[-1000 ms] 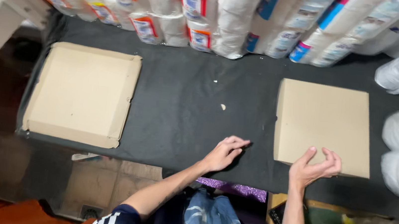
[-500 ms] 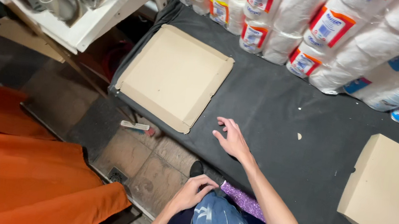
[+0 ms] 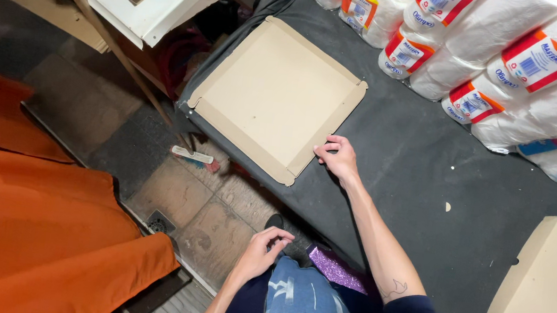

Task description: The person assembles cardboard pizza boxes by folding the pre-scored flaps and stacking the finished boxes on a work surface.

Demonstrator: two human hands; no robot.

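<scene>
A flat, unfolded cardboard box blank (image 3: 278, 97) lies on the dark cloth-covered table (image 3: 415, 186), at its left end. My right hand (image 3: 338, 158) reaches across to it, and its fingertips rest on the blank's lower right flap edge; I cannot tell if they pinch it. My left hand (image 3: 262, 247) rests low on my jeans with loosely curled fingers and holds nothing. A second cardboard box (image 3: 553, 293), folded up, sits at the table's right end, away from both hands.
Wrapped packs of paper rolls (image 3: 513, 57) line the back of the table. A white shelf (image 3: 142, 1) and a leaning wooden stick (image 3: 115, 54) stand to the left. On the tiled floor lie a small brush (image 3: 193, 157) and orange fabric (image 3: 25, 232).
The view has swung left toward the flat cardboard blank. My right hand moved from the bare cloth up to the blank's edge. My left hand dropped from the table to my lap.
</scene>
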